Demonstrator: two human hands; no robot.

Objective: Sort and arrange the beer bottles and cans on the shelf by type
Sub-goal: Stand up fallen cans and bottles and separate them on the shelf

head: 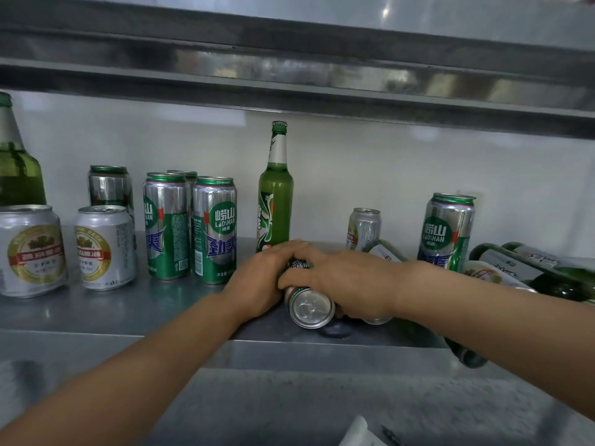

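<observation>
A tall green-and-silver can (310,305) lies on its side on the steel shelf (128,310), its top facing me. My left hand (257,278) grips it from the left and my right hand (341,281) curls over it from the right. Behind them stands a green glass bottle (276,194). Left of it stand several tall green Laoshan cans (214,230) and two short silver cans (104,247) with gold labels. One more Laoshan can (446,230) and a short silver can (363,228) stand at the right.
Green bottles (528,272) lie on their sides at the right; one neck (467,355) sticks out past the shelf's front edge. Another green bottle (16,162) stands at far left. An upper shelf (289,69) hangs low overhead. White paper (357,432) lies below.
</observation>
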